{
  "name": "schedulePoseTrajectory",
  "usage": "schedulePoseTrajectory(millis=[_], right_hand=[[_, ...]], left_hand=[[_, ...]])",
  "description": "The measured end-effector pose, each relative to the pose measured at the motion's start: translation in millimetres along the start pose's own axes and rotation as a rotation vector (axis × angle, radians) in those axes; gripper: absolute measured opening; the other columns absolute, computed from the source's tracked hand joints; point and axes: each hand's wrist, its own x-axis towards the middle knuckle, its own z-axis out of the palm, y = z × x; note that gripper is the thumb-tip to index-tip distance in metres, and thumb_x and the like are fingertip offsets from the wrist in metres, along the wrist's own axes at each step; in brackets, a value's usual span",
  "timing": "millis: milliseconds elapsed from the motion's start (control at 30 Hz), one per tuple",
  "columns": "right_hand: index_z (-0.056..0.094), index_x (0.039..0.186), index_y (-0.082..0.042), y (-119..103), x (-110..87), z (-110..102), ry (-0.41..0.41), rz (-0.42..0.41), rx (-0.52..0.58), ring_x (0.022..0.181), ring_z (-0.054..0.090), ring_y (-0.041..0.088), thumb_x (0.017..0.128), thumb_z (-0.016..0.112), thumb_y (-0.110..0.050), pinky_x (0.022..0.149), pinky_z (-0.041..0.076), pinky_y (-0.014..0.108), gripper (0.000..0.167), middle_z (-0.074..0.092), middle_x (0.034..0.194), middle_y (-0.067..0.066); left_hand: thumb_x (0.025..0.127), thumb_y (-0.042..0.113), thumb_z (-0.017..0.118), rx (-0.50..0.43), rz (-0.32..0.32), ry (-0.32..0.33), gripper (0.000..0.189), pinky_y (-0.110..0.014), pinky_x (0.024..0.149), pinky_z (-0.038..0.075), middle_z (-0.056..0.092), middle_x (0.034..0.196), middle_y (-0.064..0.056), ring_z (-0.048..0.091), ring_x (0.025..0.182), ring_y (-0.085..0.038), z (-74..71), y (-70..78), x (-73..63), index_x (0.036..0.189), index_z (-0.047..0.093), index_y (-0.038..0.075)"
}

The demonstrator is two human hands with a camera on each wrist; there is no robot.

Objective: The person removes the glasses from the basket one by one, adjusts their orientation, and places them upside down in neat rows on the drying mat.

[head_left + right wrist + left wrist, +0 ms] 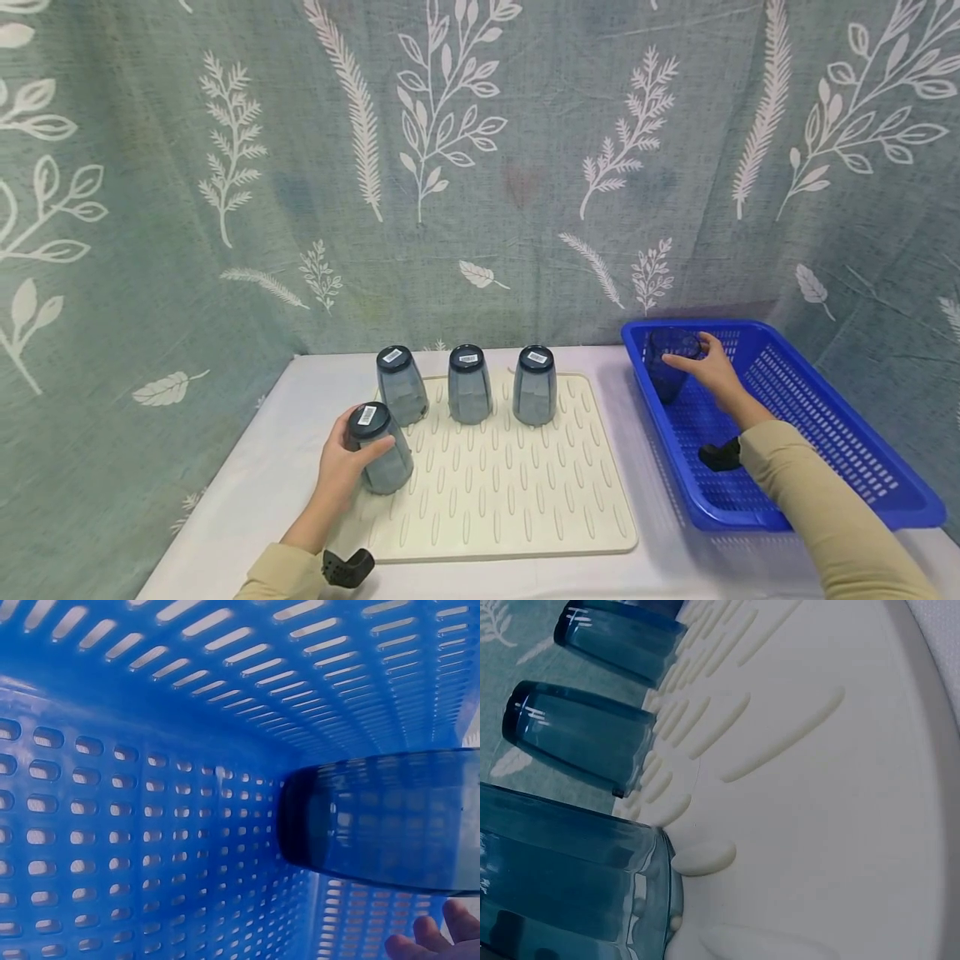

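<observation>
At the left of the white ridged mat (495,500), my left hand (348,454) holds an upside-down blue-grey drinking glass (386,467), its thumb across the near side and fingers behind. The glass has a barcode label on its dark base and its rim is at the mat. Three more upturned glasses, left (402,392), middle (469,392) and right (535,392), stand in a row along the mat's back edge. My right hand (712,371) grips a glass (667,379) standing upright in the back left corner of the blue basket (97,900), thumb across its side near the rim.
The basket's slotted walls rise around the right hand's glass. A white tablecloth (592,467) lies under mat and basket. Behind the table hangs a green leaf-patterned curtain (480,275). Black wrist devices, left (348,569) and right (720,456), sit at the cuffs.
</observation>
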Motion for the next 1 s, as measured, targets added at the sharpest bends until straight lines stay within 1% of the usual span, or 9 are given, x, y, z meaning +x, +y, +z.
schedulePoseTrajectory(millis=[167, 333, 500, 867, 1000], right_hand=[[-0.007, 0.143, 0.005, -1.0, 1.4, 2.3, -0.002, 0.004, -0.010, 0.133, 0.009, 0.048, 0.085, 0.062, -0.037, 0.106, 0.018, 0.058, 0.100, 0.001, 0.145, 0.035], [-0.008, 0.143, 0.004, 1.4, 3.8, 4.6, -0.010, 0.014, -0.014, 0.133, 0.008, 0.049, 0.083, 0.063, -0.039, 0.106, 0.019, 0.059, 0.102, -0.002, 0.146, 0.034], [-0.010, 0.143, 0.004, 2.7, 4.5, 6.3, -0.022, 0.023, -0.016, 0.133, 0.008, 0.049, 0.083, 0.063, -0.040, 0.105, 0.020, 0.059, 0.104, -0.004, 0.146, 0.033], [-0.008, 0.143, 0.005, 2.8, 4.1, 7.4, -0.002, 0.014, -0.037, 0.132, 0.013, 0.050, 0.082, 0.063, -0.044, 0.105, 0.022, 0.058, 0.105, 0.005, 0.145, 0.035], [-0.006, 0.143, 0.006, 6.0, 4.3, 6.6, 0.005, 0.000, -0.046, 0.132, 0.012, 0.050, 0.082, 0.063, -0.045, 0.104, 0.022, 0.060, 0.105, 0.004, 0.145, 0.035]], left_hand=[[0.078, 0.009, 0.070, 0.002, 0.001, 0.002, 0.076, -0.036, 0.112, 0.021, 0.033, 0.143, -0.012, 0.025, 0.136, -0.026, -0.7, -0.1, 0.3, 0.140, 0.027, 0.004], [0.078, 0.009, 0.070, 0.007, 0.005, -0.002, 0.075, -0.036, 0.111, 0.023, 0.035, 0.142, -0.012, 0.027, 0.135, -0.026, -1.1, 0.0, -0.3, 0.140, 0.028, 0.005], [0.079, 0.011, 0.071, 0.020, 0.006, -0.006, 0.075, -0.038, 0.111, 0.022, 0.033, 0.143, -0.013, 0.026, 0.135, -0.027, -1.9, -0.1, -0.9, 0.140, 0.027, 0.005], [0.078, 0.011, 0.071, 0.029, 0.018, -0.004, 0.076, -0.038, 0.111, 0.023, 0.034, 0.143, -0.013, 0.028, 0.135, -0.027, -1.2, 0.8, -2.1, 0.140, 0.028, 0.005], [0.079, 0.013, 0.071, 0.042, 0.030, -0.006, 0.076, -0.036, 0.112, 0.022, 0.034, 0.143, -0.013, 0.027, 0.136, -0.025, -0.7, 0.2, -2.2, 0.140, 0.027, 0.005]])
